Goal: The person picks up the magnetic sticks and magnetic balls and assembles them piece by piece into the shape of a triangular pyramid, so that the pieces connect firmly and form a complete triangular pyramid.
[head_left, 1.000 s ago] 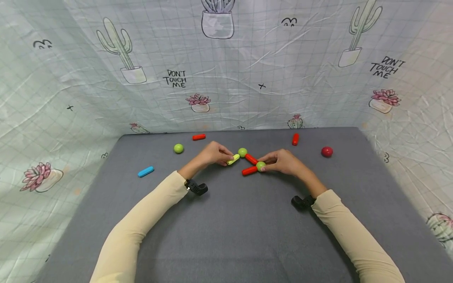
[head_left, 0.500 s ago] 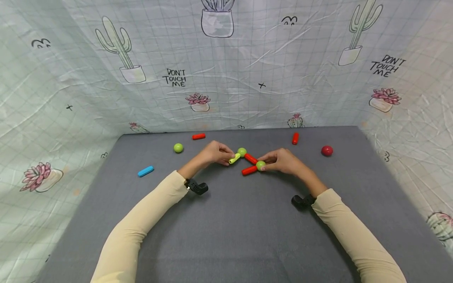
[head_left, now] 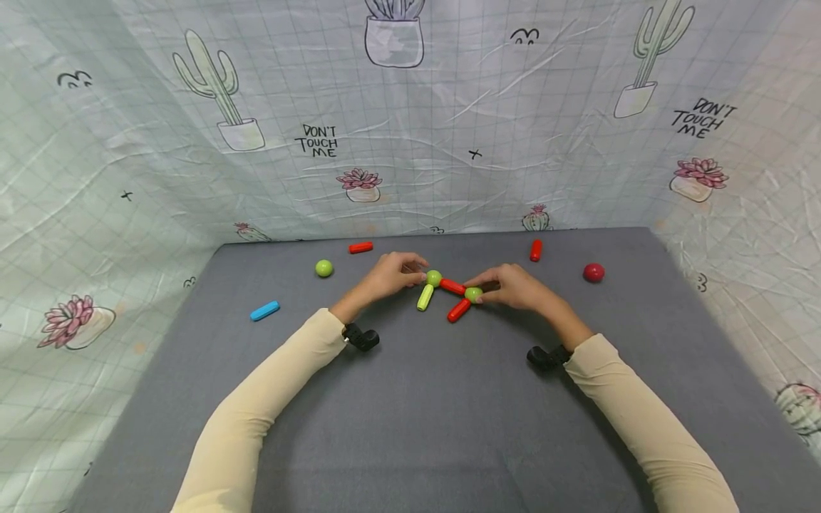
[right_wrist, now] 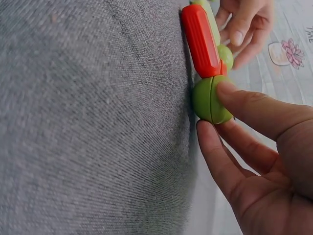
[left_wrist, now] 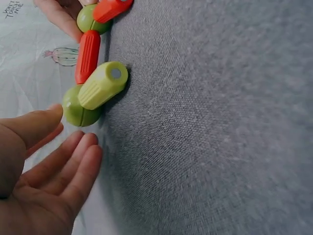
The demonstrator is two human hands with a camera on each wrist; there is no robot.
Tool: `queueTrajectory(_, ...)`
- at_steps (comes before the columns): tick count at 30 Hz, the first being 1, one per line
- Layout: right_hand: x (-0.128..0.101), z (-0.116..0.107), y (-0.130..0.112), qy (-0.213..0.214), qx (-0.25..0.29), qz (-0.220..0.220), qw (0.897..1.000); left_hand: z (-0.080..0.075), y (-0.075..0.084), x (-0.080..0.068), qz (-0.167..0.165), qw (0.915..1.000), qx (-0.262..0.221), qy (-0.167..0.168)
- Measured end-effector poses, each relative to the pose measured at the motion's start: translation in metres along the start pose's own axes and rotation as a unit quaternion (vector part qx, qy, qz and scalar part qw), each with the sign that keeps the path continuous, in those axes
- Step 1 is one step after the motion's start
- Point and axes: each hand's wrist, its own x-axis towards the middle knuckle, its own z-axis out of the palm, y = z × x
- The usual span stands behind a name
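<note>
A chain of building-toy rods and balls lies on the grey table. Its left green ball (head_left: 434, 278) joins a yellow-green rod (head_left: 425, 297) and a red rod (head_left: 452, 286). That red rod runs to the right green ball (head_left: 473, 295), from which a second red rod (head_left: 458, 311) points toward the front. A grey disc shows in the yellow-green rod's free end (left_wrist: 116, 73). My left hand (head_left: 394, 273) has its fingers spread loosely, the thumb tip right by the left ball. With thumb and fingers, my right hand (head_left: 513, 286) pinches the right ball (right_wrist: 212, 100).
Toward the left lie a blue rod (head_left: 264, 311), a loose green ball (head_left: 323, 268) and a red rod (head_left: 360, 247). At the right are another red rod (head_left: 536, 250) and a red ball (head_left: 594, 272). A printed cloth (head_left: 410, 142) rises behind the table's far edge.
The yellow-green rod has swung toward the front beneath the left ball, and the left fingers have let go of it. The chain has turned slightly; the right hand still holds its ball.
</note>
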Motion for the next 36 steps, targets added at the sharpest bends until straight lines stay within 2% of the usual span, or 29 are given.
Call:
queueTrajectory(4,0.001,0.001,0.002,0.005,-0.007,0.001,1.000,0.003,-0.001,0.007,0.010,0.9995,0.026,0.014)
queueTrajectory(13,0.002,0.002,0.003,0.015,0.006,0.025,1.000,0.008,-0.004,0.012,0.011,0.9994,0.020,0.025)
queueTrajectory(26,0.007,0.004,0.000,0.015,0.006,-0.016,1.000,0.010,-0.008,0.010,0.023,0.9978,0.023,0.057)
queueTrajectory(36,0.005,0.008,-0.001,0.042,0.021,0.014,0.999,0.012,-0.009,0.010,0.017,0.9975,0.011,0.068)
